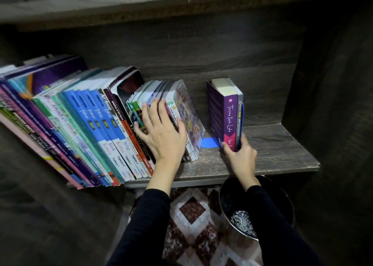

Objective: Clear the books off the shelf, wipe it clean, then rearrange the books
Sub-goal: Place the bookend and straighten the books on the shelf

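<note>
Wooden shelf [282, 144] is loaded: a long row of textbooks [84, 120] leans left and fills the left half, with a batch of small paperbacks [187, 112] leaning against it. Our left hand [163, 136] lies flat on the paperback spines, fingers straight and spread, grasping nothing. To the right there's a gap, with a blue flat piece [210, 142] lying on the board. Past it the purple book [229, 120] "Terima Kasih, Luka" stands upright, with a thin grey book [240, 120] touching its right side. Our right hand [240, 157] clamps the bottom of both, thumb on the left, fingers curled round the right. Below the shelf edge: dark round bin [226, 195], patterned rug [191, 211]
</note>
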Motion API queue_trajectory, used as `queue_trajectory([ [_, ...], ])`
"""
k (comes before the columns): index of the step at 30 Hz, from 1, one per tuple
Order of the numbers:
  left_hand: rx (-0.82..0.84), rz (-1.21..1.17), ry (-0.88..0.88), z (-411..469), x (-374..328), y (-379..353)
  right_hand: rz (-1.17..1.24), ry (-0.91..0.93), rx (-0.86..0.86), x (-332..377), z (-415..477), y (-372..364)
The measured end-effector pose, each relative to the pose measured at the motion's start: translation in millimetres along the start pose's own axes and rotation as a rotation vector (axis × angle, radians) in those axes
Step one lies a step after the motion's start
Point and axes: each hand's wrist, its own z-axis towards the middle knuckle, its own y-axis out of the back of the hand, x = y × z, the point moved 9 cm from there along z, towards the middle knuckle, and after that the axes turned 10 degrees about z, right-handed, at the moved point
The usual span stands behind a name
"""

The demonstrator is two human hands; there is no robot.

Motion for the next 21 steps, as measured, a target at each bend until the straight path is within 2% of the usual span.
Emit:
queue_trajectory([
  [4,-0.007,-0.118,0.002,-1,-10,0,0.0,-0.009,0.002,1,-1,-2],
  [11,0.167,-0.285,0.036,-15,-29,-12,-0.067,-0.047,0.027,3,1,-2],
  [15,0.224,-0.482,0.161,-21,-29,-19,-0.071,-0.051,0.022,2,0,-1],
  [17,0.271,-0.492,0.241,-30,-26,-27,-0.065,-0.047,0.021,2,0,-1],
  [21,0.272,-0.445,0.291,-47,-22,-34,-0.062,-0.037,0.024,4,-2,-3],
])
